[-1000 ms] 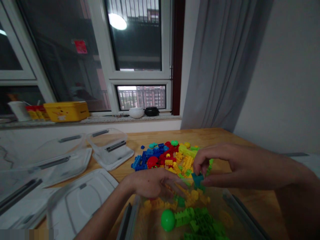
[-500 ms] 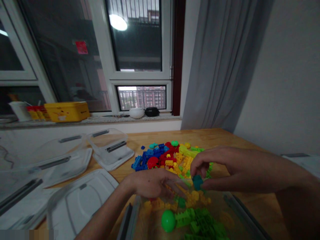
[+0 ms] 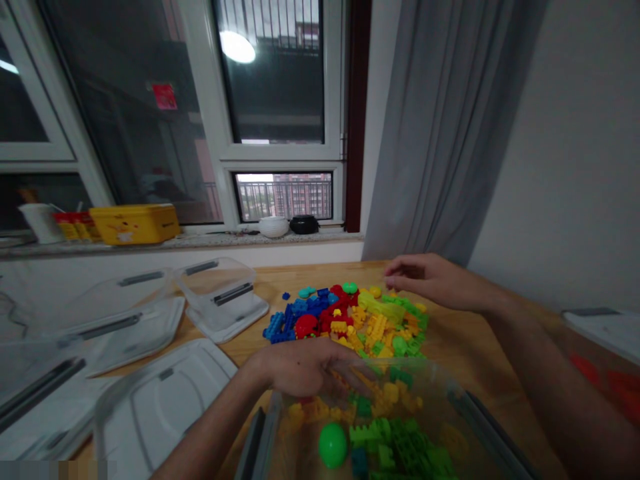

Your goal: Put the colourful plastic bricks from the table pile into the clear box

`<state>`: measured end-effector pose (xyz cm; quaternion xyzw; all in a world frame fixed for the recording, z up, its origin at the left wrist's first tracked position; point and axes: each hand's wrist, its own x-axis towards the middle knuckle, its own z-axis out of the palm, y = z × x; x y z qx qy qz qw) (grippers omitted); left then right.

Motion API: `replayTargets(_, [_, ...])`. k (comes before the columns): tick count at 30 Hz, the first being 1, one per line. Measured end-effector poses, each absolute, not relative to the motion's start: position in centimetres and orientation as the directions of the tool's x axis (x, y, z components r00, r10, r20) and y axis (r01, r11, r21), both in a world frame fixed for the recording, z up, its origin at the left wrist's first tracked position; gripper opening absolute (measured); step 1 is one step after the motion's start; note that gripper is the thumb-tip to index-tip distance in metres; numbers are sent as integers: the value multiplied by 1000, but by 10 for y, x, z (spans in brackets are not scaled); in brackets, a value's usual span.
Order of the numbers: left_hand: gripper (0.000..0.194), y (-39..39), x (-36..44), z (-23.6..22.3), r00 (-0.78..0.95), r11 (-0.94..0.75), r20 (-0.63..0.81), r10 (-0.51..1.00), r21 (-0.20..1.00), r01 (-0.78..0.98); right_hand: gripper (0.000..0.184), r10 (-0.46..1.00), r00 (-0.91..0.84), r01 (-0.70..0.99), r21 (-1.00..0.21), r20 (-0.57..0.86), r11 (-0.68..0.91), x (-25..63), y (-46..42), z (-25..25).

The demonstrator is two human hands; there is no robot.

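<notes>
- Several see-through containers (image 3: 216, 280) with grey clips stand on white lids, well to the left of the clear bin at the near edge.
- One yellow box (image 3: 135, 227) sits on the windowsill, beyond the clear bin and far to its left.
- One loose white lid (image 3: 160, 390) lies flat, just left of the clear bin.
- The left hand (image 3: 313, 367) is at the far left part of the clear bin's rim, back upward, its fingers extended and slightly apart; whether they grip the rim cannot be told.
- The clear bin (image 3: 427, 375) itself has a green egg-shaped piece (image 3: 333, 445) inside at the left, a dark teal block (image 3: 359, 461) beside it, and green blocks (image 3: 407, 447) to the right of these.
- Just beyond the clear bin, a pile of blocks (image 3: 340, 325) spreads over the wooden table (image 3: 480, 360), blue at its left, then red, yellow and lime green.
- The right hand (image 3: 435, 280) hovers beyond the clear bin, above the pile's far right side, fingers loosely bent, thumb apart, with nothing visible in its grasp.
- Well right of the clear bin, red pieces (image 3: 623, 390) show below a white lid-like edge (image 3: 607, 327).
</notes>
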<state>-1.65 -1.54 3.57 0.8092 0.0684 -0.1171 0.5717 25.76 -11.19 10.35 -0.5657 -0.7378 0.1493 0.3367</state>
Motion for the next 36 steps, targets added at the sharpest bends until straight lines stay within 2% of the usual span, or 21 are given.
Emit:
replayTargets(3, [44, -15, -16, 33, 964, -316, -264, -20, 917, 245, 32, 943, 4, 801, -566, 333, 197, 288, -81, 77])
replayTargets(12, [43, -13, -16, 32, 960, -301, -278, -8, 917, 263, 23, 971, 64, 860, -506, 229, 63, 340, -45, 16])
replayTargets(26, [43, -16, -16, 37, 958, -308, -286, -17, 913, 267, 45, 994, 106, 927, -365, 18, -92, 351, -33, -25])
replayTargets(36, [46, -16, -16, 36, 963, -332, -267, -14, 910, 248, 41, 994, 109, 945, -307, -18, -109, 353, -28, -30])
